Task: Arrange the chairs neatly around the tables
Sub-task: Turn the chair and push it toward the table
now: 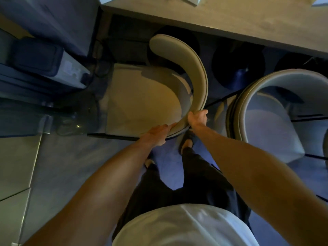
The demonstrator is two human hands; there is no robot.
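Nearest the camera are a white shirt (pixel 177 228) and dark trousers (pixel 204 183), with one foot (pixel 186 145) on the blue carpet (pixel 168 167) just behind the chair. Both bare arms reach forward to the cream chair (pixel 142 100), which stands on the carpet beside the desk's near edge.

The left hand (pixel 156 134) lies on the near end of the curved backrest (pixel 199 77), its fingers (pixel 166 126) nearly straight and close together against the rim. The right hand (pixel 197 118) is a little further round the curve, with its fingers curled over the rim and clamped on it.

The chair is turned sideways to the desk. Its backrest wraps the right and near sides, and the squarer open front of the seat points left. The long axis of the backrest arc runs from the hands away toward the desk, and its far tip lies close to the desk edge.

A second chair (pixel 266 121) of the same kind stands just to the right, apart from the first. A grey box-shaped device (pixel 44 61) sits far left. The desk (pixel 230 23) crosses the top
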